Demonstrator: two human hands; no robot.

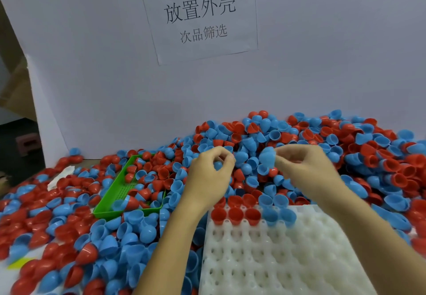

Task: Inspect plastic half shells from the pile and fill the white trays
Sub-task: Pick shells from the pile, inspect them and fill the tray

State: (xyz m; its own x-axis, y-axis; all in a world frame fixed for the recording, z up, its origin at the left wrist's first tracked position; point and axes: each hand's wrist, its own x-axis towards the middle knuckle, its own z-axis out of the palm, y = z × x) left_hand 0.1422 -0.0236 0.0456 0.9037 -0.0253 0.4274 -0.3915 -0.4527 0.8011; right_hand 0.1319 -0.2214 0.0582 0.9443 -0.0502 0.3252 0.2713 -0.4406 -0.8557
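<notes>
The right hand (306,168) pinches a blue half shell (267,157); the left hand (207,174) curls around another, at 12 o'clock from the white tray (288,260). Loose pinches risk drops into the pile (345,147).

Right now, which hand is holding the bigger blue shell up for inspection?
The right hand: it pinches a large blue half shell above the pile; the left hand holds a smaller blue one.

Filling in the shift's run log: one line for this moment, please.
right hand: pinches blue shell | left hand: grips blue shell | white tray: far row filled, rest empty
</notes>
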